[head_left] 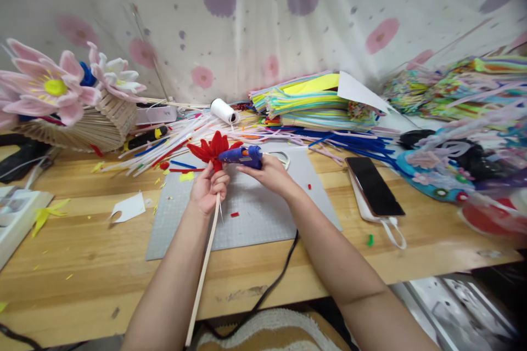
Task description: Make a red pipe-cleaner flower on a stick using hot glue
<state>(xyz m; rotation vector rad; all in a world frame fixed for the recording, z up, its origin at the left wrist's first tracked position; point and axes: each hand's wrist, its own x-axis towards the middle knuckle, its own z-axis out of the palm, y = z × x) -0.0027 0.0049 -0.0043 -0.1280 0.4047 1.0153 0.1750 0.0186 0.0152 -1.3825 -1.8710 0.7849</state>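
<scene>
My left hand [209,189] is closed around the top of a pale wooden stick [206,263], just under a red pipe-cleaner flower [212,148]. The stick slants down toward the front edge of the table. In my right hand [272,173] is a blue glue gun [247,157], gripped by its handle, which the fingers mostly hide. Its nozzle end points left, at the base of the flower; whether it touches the petals I cannot tell. Both hands are above a grey cutting mat [263,225]. A black cord [275,279] runs down from the mat's front edge.
Loose pipe cleaners [185,131] and bundled ones [313,101] lie along the back with a white thread spool [224,111]. A pink flower [51,85] in a woven basket [111,120] stands left. A phone [374,185] on a white power bank lies right, near a white paper scrap [129,207] opposite.
</scene>
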